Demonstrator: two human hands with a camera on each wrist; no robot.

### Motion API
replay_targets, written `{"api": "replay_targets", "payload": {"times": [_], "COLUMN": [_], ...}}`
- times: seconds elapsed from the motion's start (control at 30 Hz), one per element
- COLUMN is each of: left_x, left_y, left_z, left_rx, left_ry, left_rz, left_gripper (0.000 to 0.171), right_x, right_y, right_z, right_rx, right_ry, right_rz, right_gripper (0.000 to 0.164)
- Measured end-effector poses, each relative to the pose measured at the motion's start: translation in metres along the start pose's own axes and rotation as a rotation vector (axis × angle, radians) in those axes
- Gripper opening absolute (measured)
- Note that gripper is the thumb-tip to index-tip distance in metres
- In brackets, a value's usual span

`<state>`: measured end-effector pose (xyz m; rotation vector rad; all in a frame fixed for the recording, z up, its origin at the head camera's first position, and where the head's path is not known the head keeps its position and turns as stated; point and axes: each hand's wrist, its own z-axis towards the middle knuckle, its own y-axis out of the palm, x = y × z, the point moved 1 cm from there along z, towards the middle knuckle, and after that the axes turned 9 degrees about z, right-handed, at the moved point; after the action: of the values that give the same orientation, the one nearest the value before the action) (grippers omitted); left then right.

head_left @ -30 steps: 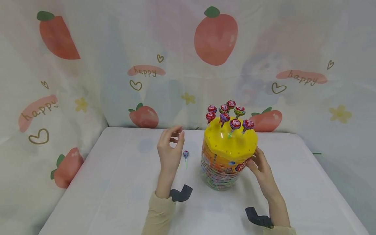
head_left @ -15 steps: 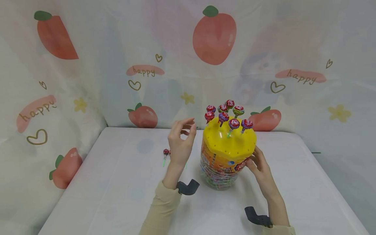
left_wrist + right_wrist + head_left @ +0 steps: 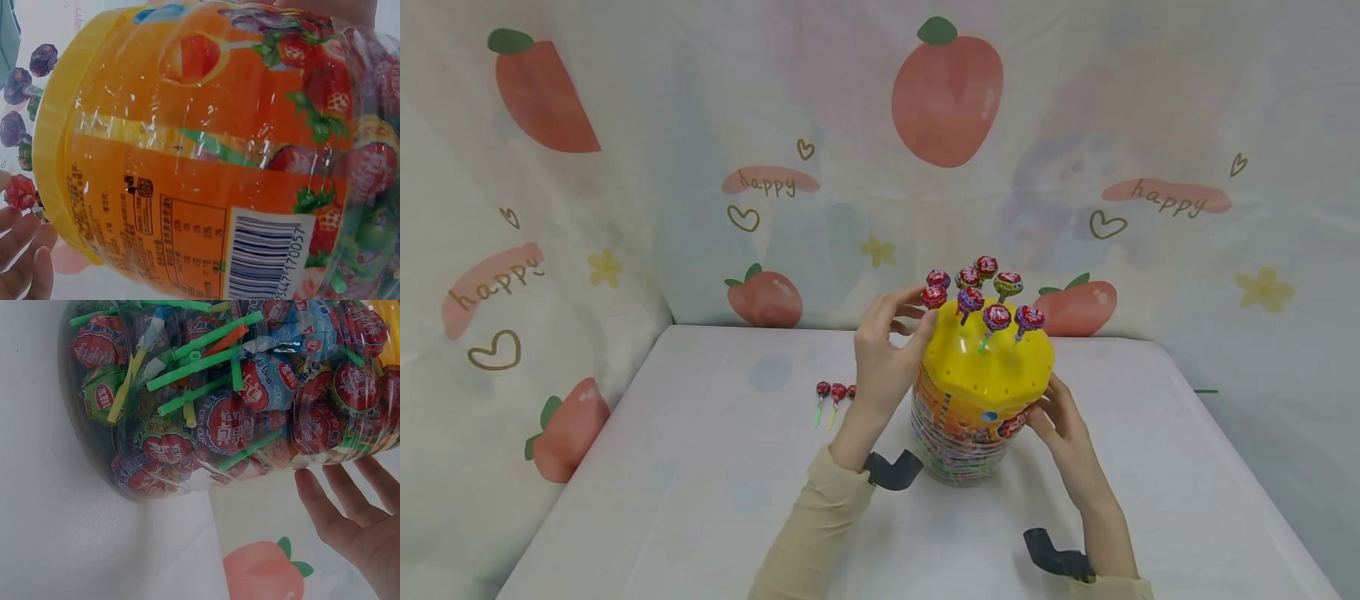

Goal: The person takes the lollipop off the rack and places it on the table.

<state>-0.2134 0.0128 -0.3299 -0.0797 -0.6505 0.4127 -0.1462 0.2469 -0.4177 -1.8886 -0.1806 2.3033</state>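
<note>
A big see-through jar (image 3: 958, 450) of lollipops stands on the table, with a yellow lid (image 3: 992, 371) and an orange label (image 3: 206, 119). Several wrapped lollipops (image 3: 997, 317) stick up from holes in the lid. My left hand (image 3: 886, 354) is at the lid's left edge, thumb and fingers close about a red lollipop (image 3: 20, 191); whether they pinch it is unclear. My right hand (image 3: 1066, 433) rests against the jar's right side. In the right wrist view its spread, nearly straight fingers (image 3: 331, 503) touch the jar wall, with sticks and wrapped candies inside.
Left of the jar, red lollipops (image 3: 838, 392) lie in a row on the white table (image 3: 700, 467), the rightmost partly hidden behind my left hand. A printed cloth (image 3: 842, 92) hangs behind the table. Each wrist carries a black mount (image 3: 895, 472).
My left hand has moved right, from above the loose lollipops to the red lollipop at the lid's left edge. Loose lollipops it covered now show. My right hand stays on the jar.
</note>
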Motion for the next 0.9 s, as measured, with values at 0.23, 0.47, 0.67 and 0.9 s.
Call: {"api": "replay_targets", "payload": {"times": [0.23, 0.47, 0.67, 0.9], "left_x": [0.003, 0.004, 0.006, 0.011], "left_y": [0.002, 0.003, 0.002, -0.001], "left_z": [0.001, 0.003, 0.006, 0.010], "left_rx": [-0.019, -0.004, 0.022, 0.052], "left_ry": [0.005, 0.013, 0.028, 0.062], "left_rz": [0.013, 0.024, 0.005, -0.015], "left_gripper": [0.034, 0.032, 0.031, 0.032], "right_x": [-0.001, -0.002, -0.001, -0.002], "right_y": [0.000, -0.001, 0.000, 0.001], "right_z": [0.000, 0.001, 0.001, 0.000], "right_rx": [0.004, 0.002, 0.002, 0.004], "right_ry": [0.011, 0.016, 0.013, 0.016], "right_rz": [-0.015, -0.043, -0.012, 0.010], "right_gripper": [0.060, 0.061, 0.060, 0.060]}}
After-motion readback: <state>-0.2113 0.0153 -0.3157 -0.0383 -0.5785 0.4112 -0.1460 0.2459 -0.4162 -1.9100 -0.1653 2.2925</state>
